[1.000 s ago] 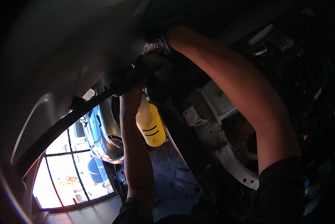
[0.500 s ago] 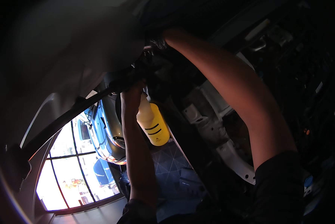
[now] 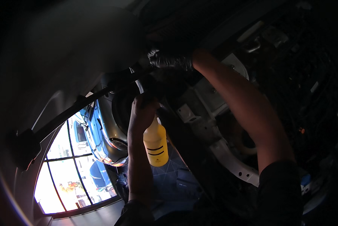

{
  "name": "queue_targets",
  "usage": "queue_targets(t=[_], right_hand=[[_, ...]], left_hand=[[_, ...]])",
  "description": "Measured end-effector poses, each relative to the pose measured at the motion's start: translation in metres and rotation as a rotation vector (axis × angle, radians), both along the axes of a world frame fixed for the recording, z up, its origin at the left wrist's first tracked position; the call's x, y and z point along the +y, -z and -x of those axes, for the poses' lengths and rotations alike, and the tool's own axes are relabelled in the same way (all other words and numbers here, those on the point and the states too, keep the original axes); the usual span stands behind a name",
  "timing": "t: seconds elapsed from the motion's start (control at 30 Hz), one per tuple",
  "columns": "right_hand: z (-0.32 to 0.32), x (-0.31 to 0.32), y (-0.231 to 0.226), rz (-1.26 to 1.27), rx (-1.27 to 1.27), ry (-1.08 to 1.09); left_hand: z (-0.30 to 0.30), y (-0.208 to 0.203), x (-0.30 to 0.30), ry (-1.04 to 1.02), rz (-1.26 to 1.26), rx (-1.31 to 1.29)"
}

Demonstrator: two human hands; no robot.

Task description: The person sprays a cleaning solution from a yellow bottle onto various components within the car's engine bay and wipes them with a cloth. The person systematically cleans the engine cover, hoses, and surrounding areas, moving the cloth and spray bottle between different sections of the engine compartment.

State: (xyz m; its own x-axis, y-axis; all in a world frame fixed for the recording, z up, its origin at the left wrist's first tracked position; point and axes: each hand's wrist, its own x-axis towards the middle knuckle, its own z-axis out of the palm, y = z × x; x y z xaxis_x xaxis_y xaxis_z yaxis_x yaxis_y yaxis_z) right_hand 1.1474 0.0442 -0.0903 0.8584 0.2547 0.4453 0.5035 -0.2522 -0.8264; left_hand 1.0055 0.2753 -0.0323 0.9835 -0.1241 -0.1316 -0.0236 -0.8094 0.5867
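Observation:
In my left hand [image 3: 144, 109] is a spray bottle [image 3: 156, 148] of yellow liquid, gripped round its neck and hanging below the fist. The bottle's top is hidden by the hand. A thin pale strip [image 3: 139, 85] rises just above that hand; I cannot tell if it belongs to the bottle. My right hand [image 3: 170, 61] wears a black glove and reaches across from the right, close to a dark panel. Its fingers are curled, and deep shadow hides what they may hold.
A dark bar [image 3: 71, 115] runs diagonally at the left. To the right lies a vehicle's engine bay with a pale metal bracket [image 3: 233, 164]. Beyond, a shiny vehicle [image 3: 108, 132] stands by a bright paned window [image 3: 69, 177]. A dark box [image 3: 187, 180] sits low in the middle.
My left hand and the spray bottle have moved down, away from the bar. My right hand has come down and right, so its black glove now shows.

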Motion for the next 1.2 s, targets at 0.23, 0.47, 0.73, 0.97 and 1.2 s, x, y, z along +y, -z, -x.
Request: queue_targets(t=[0.23,0.47,0.73,0.97,1.2], right_hand=[[0.004,0.002,-0.008,-0.021,0.004,0.022],[0.063,-0.066,-0.038,-0.229,0.093,0.005],[0.203,-0.151,0.001,-0.491,0.437,0.157],[0.211,-0.126,0.049,-0.445,0.493,0.108],[0.210,-0.167,0.020,-0.527,0.731,0.204]], left_hand=[[0.009,0.005,-0.007,0.045,0.016,-0.029],[0.037,0.009,-0.015,-0.030,0.060,0.087],[0.068,0.008,-0.053,0.021,0.057,0.191],[0.069,0.013,-0.084,0.028,-0.013,0.190],[0.068,0.016,-0.093,0.065,-0.024,0.217]])
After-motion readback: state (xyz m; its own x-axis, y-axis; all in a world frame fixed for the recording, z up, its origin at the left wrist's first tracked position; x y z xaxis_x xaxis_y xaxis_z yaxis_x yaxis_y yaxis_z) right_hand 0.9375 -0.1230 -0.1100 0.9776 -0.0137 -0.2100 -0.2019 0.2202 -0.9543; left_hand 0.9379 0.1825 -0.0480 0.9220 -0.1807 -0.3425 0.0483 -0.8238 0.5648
